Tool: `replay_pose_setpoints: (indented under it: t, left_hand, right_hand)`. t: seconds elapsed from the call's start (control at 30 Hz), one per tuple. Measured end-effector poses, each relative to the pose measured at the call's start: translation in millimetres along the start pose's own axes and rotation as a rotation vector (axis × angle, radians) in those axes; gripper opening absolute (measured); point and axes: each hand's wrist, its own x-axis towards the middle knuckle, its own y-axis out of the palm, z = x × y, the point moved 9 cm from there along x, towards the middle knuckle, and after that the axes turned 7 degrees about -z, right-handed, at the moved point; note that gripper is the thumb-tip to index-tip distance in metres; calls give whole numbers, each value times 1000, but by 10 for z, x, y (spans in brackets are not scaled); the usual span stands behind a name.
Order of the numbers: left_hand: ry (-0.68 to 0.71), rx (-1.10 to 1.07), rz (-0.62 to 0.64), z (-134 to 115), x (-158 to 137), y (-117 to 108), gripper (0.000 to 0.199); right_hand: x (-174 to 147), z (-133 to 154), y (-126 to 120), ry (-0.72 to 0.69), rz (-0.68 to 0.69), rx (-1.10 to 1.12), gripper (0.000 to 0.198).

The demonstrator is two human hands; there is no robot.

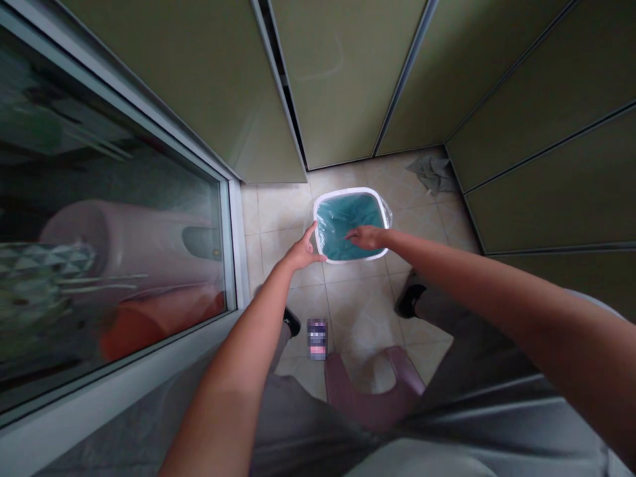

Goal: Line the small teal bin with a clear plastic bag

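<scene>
A white-rimmed bin (pixel 350 192) stands on the tiled floor, lined with a translucent blue-green plastic bag (pixel 335 228). At the bin's left edge is my left hand (pixel 301 252), thumb and forefinger spread wide along the rim. My right hand (pixel 366 237) reaches over the right rim into the bin's mouth, above or against the liner. Its fingers point left and are partly stretched out, with nothing visible in them. A crumpled bit of clear plastic (pixel 387 215) hangs outside the rim on the right.
A pink U-shaped plastic piece (pixel 368 404) lies between my legs, beside a small pixelated item (pixel 317 339). A grey cloth (pixel 432 173) lies in the far right corner. Greenish cabinet panels (pixel 348 79) enclose the back and right; a framed glass pane (pixel 124 218) is on the left.
</scene>
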Motion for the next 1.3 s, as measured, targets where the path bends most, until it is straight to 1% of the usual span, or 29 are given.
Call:
replay_pose_setpoints:
  t: [0.03,0.07,0.13,0.2,0.23,0.3,0.33,0.37,0.43,0.5,0.53,0.57,0.6,0.67,0.73,0.77,0.83,0.87,0.93,0.97,1.0,1.03,1.07,1.1,1.13,1.17,1.2,1.23,1.3]
  left_hand:
    - [4,38,-46,-87,-14,-50,117]
    - [8,81,-101,-192,-38,-113,102]
    - [22,155,-216,-442,-132,-256,64]
    - [51,185,-287,-697,-299,-363,32]
    - [70,191,-296,-804,-412,-387,24]
    - [97,204,-266,-933,-691,-364,20]
    - [96,209,-228,-942,-846,-314,19]
    - [85,211,-181,-917,-1003,-242,19]
    - [22,185,-60,-780,-1281,-47,18]
    - [-2,144,25,-697,-1469,115,16]
    - [-3,112,41,-701,-1521,153,16]
    - [10,74,37,-755,-1549,150,17]
    - [33,31,13,-855,-1561,103,19]
    - [105,-70,-89,-1184,-1576,-122,24]
    - [214,-177,-249,-1641,-1665,-484,29]
    - [280,-234,-338,-1893,-1768,-686,34]
    - [444,-338,-487,-2416,-2117,-1042,46]
    - [546,-379,-533,-2679,-2361,-1172,51]
    - [727,-409,-602,-3138,-2919,-1336,60]
    - [821,-410,-642,-3337,-3210,-1388,65]
    - [915,-400,-675,-3516,-3471,-1416,73]
    - [976,-382,-713,-3658,-3659,-1439,81]
    - [1012,-378,-771,-3762,-3760,-1478,82]
    - [1034,-370,-813,-3852,-3752,-1516,83]
    - [1056,-362,-843,-3929,-3640,-1557,82]
    - [1076,-333,-805,-4011,-3402,-1568,91]
    - [1093,-310,-724,-4071,-3071,-1566,103]
    - [1037,-313,-674,-4048,-2656,-1598,109]
    - [866,-340,-638,-3835,-1804,-1689,111]
  right_hand:
    - [-213,14,-94,-3,1,-34,39]
    - [-438,19,-177,-1,1,-59,41]
    - [-878,6,-319,11,-34,-108,42]
    - [-1247,-19,-355,16,-63,-128,40]
    - [-1390,-36,-311,17,-57,-126,40]
    - [-1592,-103,-114,33,-4,-122,40]
    - [-1655,-155,11,47,27,-129,40]
    - [-1697,-225,130,72,51,-142,40]
    - [-1731,-394,280,134,48,-172,38]
    - [-1746,-573,289,219,28,-170,37]
    - [-1754,-628,222,246,8,-163,37]
    - [-1763,-644,95,255,-31,-145,36]
    - [-1777,-617,-94,242,-91,-113,36]
    - [-1848,-459,-631,180,-266,0,38]
    - [-2023,-228,-1293,101,-487,161,41]
    - [-2156,-94,-1622,55,-595,234,43]
    - [-2509,258,-2198,-104,-776,367,49]
    - [-2727,463,-2425,-198,-845,425,53]
    - [-3219,902,-2744,-371,-965,494,62]
    - [-3453,1117,-2831,-429,-1009,509,65]
    - [-3667,1323,-2885,-479,-1056,515,67]
    - [-3849,1511,-2917,-533,-1112,513,69]
    - [-3980,1666,-2933,-588,-1175,506,73]
    - [-4005,1766,-2931,-612,-1210,494,81]
    - [-3920,1813,-2922,-615,-1215,477,91]
    - [-3725,1797,-2910,-590,-1188,459,101]
    - [-3423,1728,-2884,-534,-1116,434,111]
    - [-3086,1615,-2857,-480,-1047,406,115]
    - [-2426,1292,-2807,-356,-946,370,116]
